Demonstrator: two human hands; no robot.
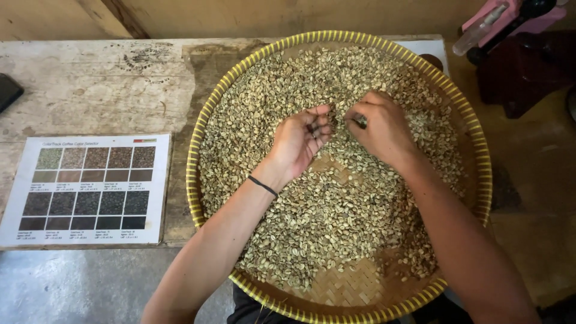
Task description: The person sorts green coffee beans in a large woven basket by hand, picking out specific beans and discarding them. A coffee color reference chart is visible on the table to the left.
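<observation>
A large round woven bamboo tray [360, 288] with a yellow rim rests on a worn wooden table and is covered with pale green coffee beans [336, 210]. My left hand [300, 139] lies palm up over the beans near the tray's middle, fingers curled around a few dark beans, a black band on the wrist. My right hand [381, 127] is just to its right, fingertips pinched on a small dark bean close to the left hand's fingers.
A printed colour chart [87, 189] with rows of brown and dark squares lies on the table [102, 84] left of the tray. A dark object [8, 91] sits at the far left edge. Pink and dark red items [510, 36] stand at the back right.
</observation>
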